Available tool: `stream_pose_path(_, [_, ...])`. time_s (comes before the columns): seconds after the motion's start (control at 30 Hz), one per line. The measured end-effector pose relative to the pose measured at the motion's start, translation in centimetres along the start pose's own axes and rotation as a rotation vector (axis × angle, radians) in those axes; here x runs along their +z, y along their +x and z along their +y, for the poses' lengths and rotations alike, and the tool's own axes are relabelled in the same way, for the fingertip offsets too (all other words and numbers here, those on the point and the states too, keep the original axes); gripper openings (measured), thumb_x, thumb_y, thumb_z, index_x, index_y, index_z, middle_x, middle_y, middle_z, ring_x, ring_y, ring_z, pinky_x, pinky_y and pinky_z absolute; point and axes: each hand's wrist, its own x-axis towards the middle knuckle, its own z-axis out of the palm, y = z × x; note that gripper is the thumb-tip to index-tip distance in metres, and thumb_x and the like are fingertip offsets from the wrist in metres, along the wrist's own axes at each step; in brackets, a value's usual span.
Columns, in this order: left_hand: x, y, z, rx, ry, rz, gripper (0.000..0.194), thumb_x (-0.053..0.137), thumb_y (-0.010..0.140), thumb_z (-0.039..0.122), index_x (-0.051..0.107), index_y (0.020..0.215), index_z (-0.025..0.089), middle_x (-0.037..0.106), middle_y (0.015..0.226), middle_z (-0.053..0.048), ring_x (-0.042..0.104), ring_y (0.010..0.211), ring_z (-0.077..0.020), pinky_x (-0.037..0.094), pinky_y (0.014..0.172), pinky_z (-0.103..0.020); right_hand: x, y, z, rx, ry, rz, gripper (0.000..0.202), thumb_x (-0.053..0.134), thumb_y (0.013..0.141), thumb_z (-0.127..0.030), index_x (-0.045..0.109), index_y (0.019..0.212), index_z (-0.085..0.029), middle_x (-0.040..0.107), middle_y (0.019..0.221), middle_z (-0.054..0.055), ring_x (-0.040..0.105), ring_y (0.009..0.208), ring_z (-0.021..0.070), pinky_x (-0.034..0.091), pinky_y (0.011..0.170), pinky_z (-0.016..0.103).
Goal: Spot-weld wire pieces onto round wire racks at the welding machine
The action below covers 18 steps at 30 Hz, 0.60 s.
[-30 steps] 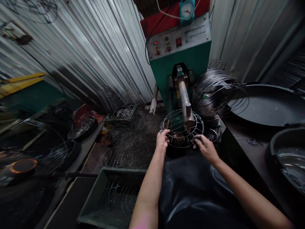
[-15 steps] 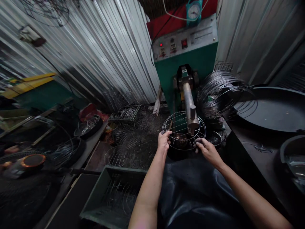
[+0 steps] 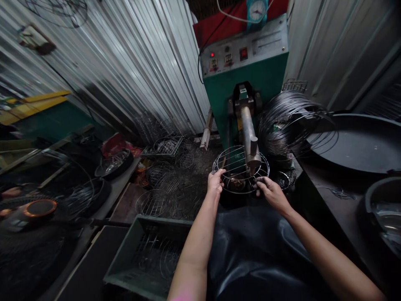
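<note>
A round wire rack [image 3: 233, 161] with parallel cross wires is held under the metal arm [image 3: 249, 136] of a green spot welder [image 3: 241, 75]. My left hand [image 3: 215, 182] is closed on the left side of its rim, thumb on top. At the near right of the rim, my right hand [image 3: 271, 193] pinches a small thin wire piece [image 3: 255, 180]. That piece meets the rack just below the arm's pointed tip [image 3: 252, 171]; whether tip and wire touch, I cannot tell. My right fingers partly hide the small piece.
A coil of wire [image 3: 286, 121] stands right of the machine, before a wide dark round pan [image 3: 360, 142]. A green plastic crate [image 3: 125, 255] with wire parts is at lower left. Wire racks [image 3: 153, 202] lie beyond it. A black bin [image 3: 372, 205] is at far right.
My right hand has shifted slightly left and up with the small wire piece, closer under the arm's tip. The rack has moved slightly, and the camera view has shifted a little.
</note>
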Motion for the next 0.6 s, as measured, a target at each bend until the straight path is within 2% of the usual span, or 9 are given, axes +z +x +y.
stream_pose_path(0.23, [-0.1, 0.3, -1.0, 0.001, 0.004, 0.01, 0.032, 0.074, 0.049, 0.025, 0.048, 0.066, 0.017, 0.034, 0.053, 0.008, 0.026, 0.037, -0.0016, 0.018, 0.033, -0.016, 0.3, 0.1, -0.1, 0.051, 0.079, -0.019, 0.03, 0.049, 0.08, -0.048, 0.053, 0.085, -0.019, 0.062, 0.073, 0.003, 0.056, 0.054, 0.0137, 0.045, 0.05, 0.026])
stream_pose_path(0.33, [-1.1, 0.8, -0.6, -0.064, 0.029, -0.073, 0.039, 0.076, 0.051, 0.04, 0.051, 0.07, 0.017, 0.039, 0.056, 0.006, 0.032, 0.039, -0.0034, 0.027, 0.036, -0.017, -0.9, -1.2, 0.4, 0.112, 0.154, 0.078, 0.034, 0.051, 0.078, -0.049, 0.055, 0.093, -0.019, 0.064, 0.078, 0.005, 0.059, 0.06, 0.0157, 0.047, 0.052, 0.027])
stream_pose_path(0.4, [-1.7, 1.6, 0.5, -0.12, 0.087, -0.149, 0.043, 0.073, 0.054, 0.05, 0.056, 0.074, 0.017, 0.045, 0.059, 0.003, 0.041, 0.045, -0.0068, 0.036, 0.04, -0.02, -2.5, -2.9, 2.1, 0.155, 0.142, 0.189, 0.039, 0.051, 0.077, -0.05, 0.056, 0.099, -0.019, 0.064, 0.077, 0.005, 0.06, 0.061, 0.0171, 0.048, 0.054, 0.028])
stream_pose_path(0.47, [-1.9, 2.8, 2.1, -0.134, 0.181, -0.213, 0.042, 0.073, 0.055, 0.05, 0.059, 0.077, 0.017, 0.05, 0.063, 0.001, 0.047, 0.05, -0.01, 0.041, 0.045, -0.024, -4.3, -4.8, 4.9, 0.194, 0.021, 0.247, 0.04, 0.053, 0.074, -0.05, 0.059, 0.097, -0.019, 0.065, 0.075, 0.006, 0.06, 0.062, 0.0194, 0.047, 0.053, 0.03])
stream_pose_path(0.53, [-1.5, 4.0, 3.5, -0.139, 0.278, -0.279, 0.035, 0.076, 0.055, 0.041, 0.06, 0.074, 0.016, 0.051, 0.062, 0.0, 0.048, 0.052, -0.0112, 0.042, 0.047, -0.025, -5.8, -6.3, 8.0, 0.29, -0.123, 0.203, 0.033, 0.058, 0.063, -0.046, 0.063, 0.082, -0.02, 0.066, 0.074, 0.009, 0.062, 0.07, 0.0249, 0.049, 0.057, 0.033])
stream_pose_path(0.6, [-1.1, 4.8, 4.3, -0.182, 0.34, -0.369, 0.029, 0.078, 0.054, 0.031, 0.057, 0.066, 0.015, 0.049, 0.057, 0.001, 0.046, 0.049, -0.0104, 0.041, 0.047, -0.025, -6.6, -7.1, 10.6, 0.363, -0.19, 0.119, 0.026, 0.056, 0.058, -0.042, 0.062, 0.074, -0.023, 0.066, 0.068, 0.008, 0.063, 0.067, 0.0273, 0.049, 0.057, 0.035])
